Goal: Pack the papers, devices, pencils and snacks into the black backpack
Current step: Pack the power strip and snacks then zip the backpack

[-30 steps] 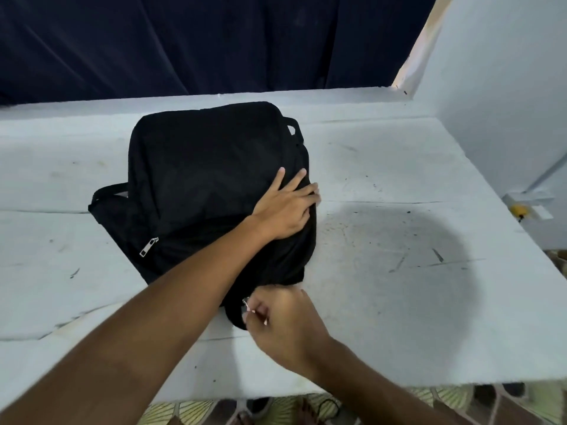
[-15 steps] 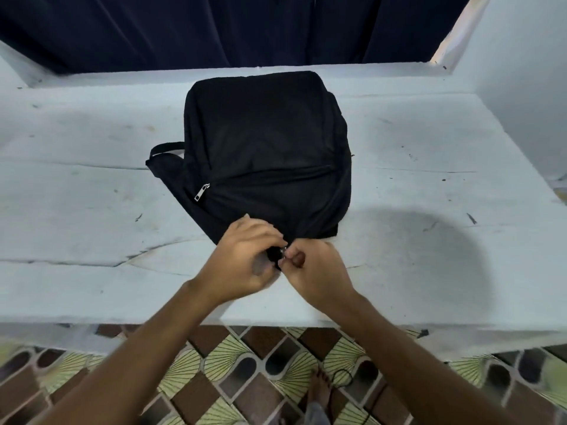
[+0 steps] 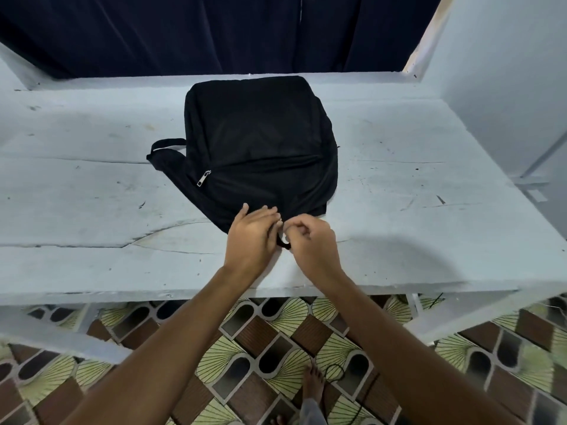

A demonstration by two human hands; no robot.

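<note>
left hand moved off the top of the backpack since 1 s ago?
Yes. The left hand has come back from the panel of the backpack to its near edge, beside the right hand, toward the table's front edge.

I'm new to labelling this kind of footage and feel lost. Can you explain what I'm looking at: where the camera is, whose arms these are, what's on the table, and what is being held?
There is no machine here. A person wears a wide-angle camera on the head, so you look down along their own bare arms. A black backpack lies flat on a pale, scuffed table, with one metal zipper pull showing on its front pocket. At the bag's near end, the right hand pinches something small, apparently another zipper pull, too hidden to be sure. The left hand rests on the fabric beside it. No papers, devices, pencils or snacks are visible.
</note>
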